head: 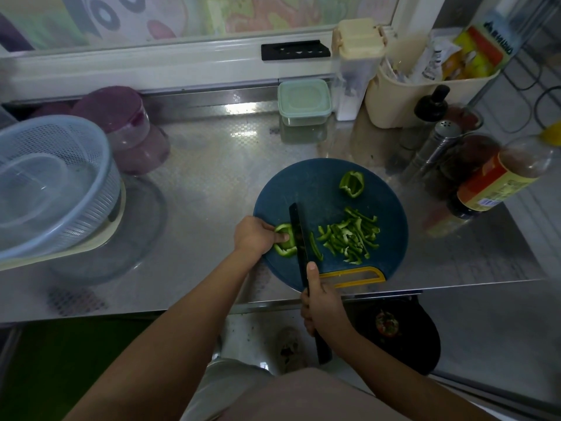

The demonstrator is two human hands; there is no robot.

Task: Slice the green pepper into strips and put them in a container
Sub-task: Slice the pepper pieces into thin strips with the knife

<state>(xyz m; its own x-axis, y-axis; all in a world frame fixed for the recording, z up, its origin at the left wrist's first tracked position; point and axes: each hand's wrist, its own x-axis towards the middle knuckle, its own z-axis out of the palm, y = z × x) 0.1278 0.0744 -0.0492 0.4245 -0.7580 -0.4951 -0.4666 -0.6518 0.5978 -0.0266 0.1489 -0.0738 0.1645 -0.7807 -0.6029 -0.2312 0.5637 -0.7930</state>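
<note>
1 pepper piece (284, 252) pinched by left hand (253, 235) | right hand (321, 308) grips knife (299, 235) | blade hides cut edge

My L hand (253, 235) pins pepper piece (283, 252) on round blue board (318, 189). R hand (321, 308) grips black knife (299, 235), blade against the piece. Strips pile (352, 238) to R; 2nd pepper chunk (352, 183) further back. Lidded green container (303, 101) behind board.

Probably a home kitchen: steel counter (212, 177), sauce bottles (498, 180), food tubs (304, 101).
</note>
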